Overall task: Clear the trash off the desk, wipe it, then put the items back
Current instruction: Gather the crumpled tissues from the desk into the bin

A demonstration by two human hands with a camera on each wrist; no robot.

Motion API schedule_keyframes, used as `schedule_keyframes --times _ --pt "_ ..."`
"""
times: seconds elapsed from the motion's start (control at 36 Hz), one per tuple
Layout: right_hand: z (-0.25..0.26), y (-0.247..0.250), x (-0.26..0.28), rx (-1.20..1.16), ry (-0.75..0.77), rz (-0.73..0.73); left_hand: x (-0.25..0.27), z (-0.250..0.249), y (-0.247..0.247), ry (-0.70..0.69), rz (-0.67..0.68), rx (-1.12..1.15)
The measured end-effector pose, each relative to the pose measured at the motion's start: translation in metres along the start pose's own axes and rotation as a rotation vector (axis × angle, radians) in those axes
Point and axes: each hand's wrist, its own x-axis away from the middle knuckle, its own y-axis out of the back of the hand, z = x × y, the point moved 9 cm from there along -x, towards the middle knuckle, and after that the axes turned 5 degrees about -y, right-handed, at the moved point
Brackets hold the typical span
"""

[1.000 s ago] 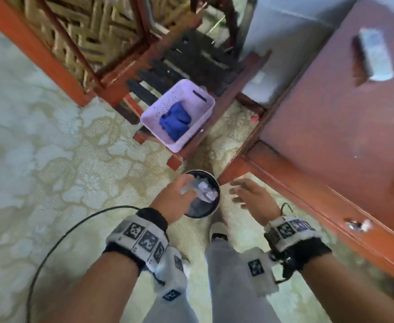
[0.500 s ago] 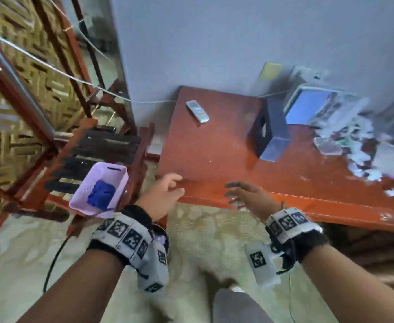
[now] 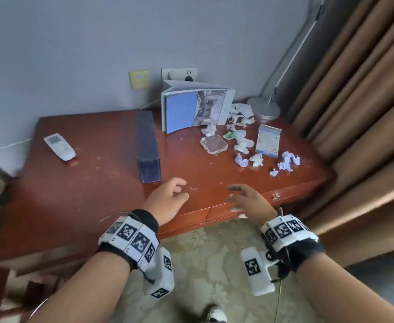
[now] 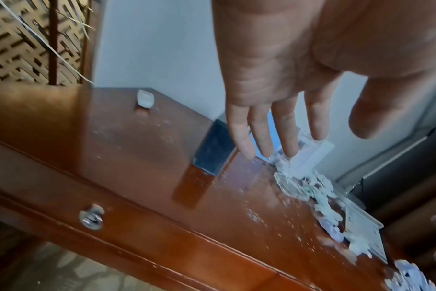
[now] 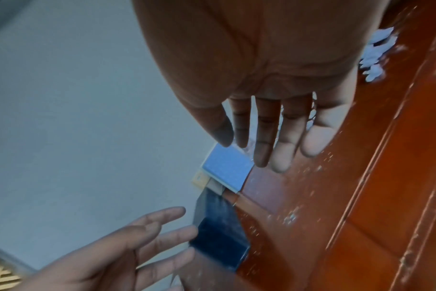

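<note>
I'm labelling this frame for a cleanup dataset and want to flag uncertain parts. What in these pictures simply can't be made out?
- Print on the small card stand: too small, head view.
- Paper scraps count: blurred together in the left wrist view.
- Standing folder: mostly hidden behind the right hand in the right wrist view.
- Lamp: its top is cut off by the head view's upper edge.
- Remote buttons: too small.
</note>
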Motion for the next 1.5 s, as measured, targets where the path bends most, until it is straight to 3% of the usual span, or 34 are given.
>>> schedule_keyframes --times 0.25,0.47,0.69,1.0,1.17,1.31,1.5 --pt "-0.049 0.110 -0.086 0.067 -0.126 -0.093 -0.090 -0.036 -0.093 0.060 0.141 -0.011" --pt "-0.078 0.113 -0.151 0.101 -0.201 -0.073 -0.154 -0.023 -0.111 0.130 0.209 -0.024" --pt "-0.100 0.147 -0.191 0.145 -0.297 -0.161 -0.259 -0.049 -0.148 0.007 0.289 -0.174" --pt "-0.126 0.241 -0.224 0.390 -0.404 -0.387 -0.344 -0.086 -0.219 -0.093 0.364 -0.448" --pt "-0.127 0.237 -0.263 0.619 -0.380 -0.221 -0.364 -0.076 -0.249 -0.063 0.363 -0.659" --pt "-0.136 0.216 -0.286 0.698 -0.364 -0.086 -0.370 -0.077 -0.244 -0.114 0.287 -0.677" --pt "-0.125 0.194 -0.302 0.699 -0.229 -0.077 -0.372 -0.069 -0.236 -0.124 0.354 -0.662"
